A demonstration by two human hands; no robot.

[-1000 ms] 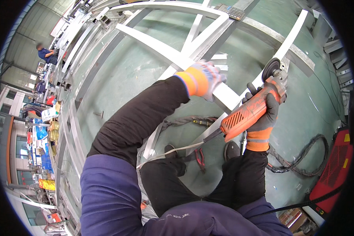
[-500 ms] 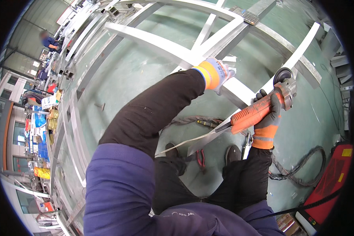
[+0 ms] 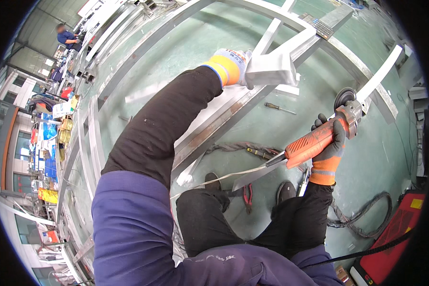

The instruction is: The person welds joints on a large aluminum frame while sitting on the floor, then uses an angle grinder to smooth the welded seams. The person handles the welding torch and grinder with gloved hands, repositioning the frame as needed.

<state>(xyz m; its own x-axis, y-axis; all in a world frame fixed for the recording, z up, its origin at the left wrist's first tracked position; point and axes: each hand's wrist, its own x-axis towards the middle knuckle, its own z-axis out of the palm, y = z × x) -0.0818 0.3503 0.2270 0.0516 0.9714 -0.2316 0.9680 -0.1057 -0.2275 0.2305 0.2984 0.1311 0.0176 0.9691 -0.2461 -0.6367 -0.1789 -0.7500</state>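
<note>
Left hand (image 3: 233, 64) extending forward on a straight arm, gloved fingers closing on the grey metal bracket (image 3: 270, 69) atop the steel frame (image 3: 214, 126). Right hand (image 3: 330, 143) wrapping tight around the orange angle grinder (image 3: 319, 138), disc (image 3: 344, 97) raised, well apart from the bracket. Screwdriver (image 3: 280, 108) lying on the green floor (image 3: 200, 43) between both; red pliers (image 3: 247, 195) lying beside the shoes.

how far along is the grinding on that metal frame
Done: the frame stands assembled, its cross pieces in place. In hand: the right hand grips the orange angle grinder, disc off the metal; the gloved left hand rests at a joint on the bar. Left: no sparks or contact show; how many joints are ground cannot be told.
</note>
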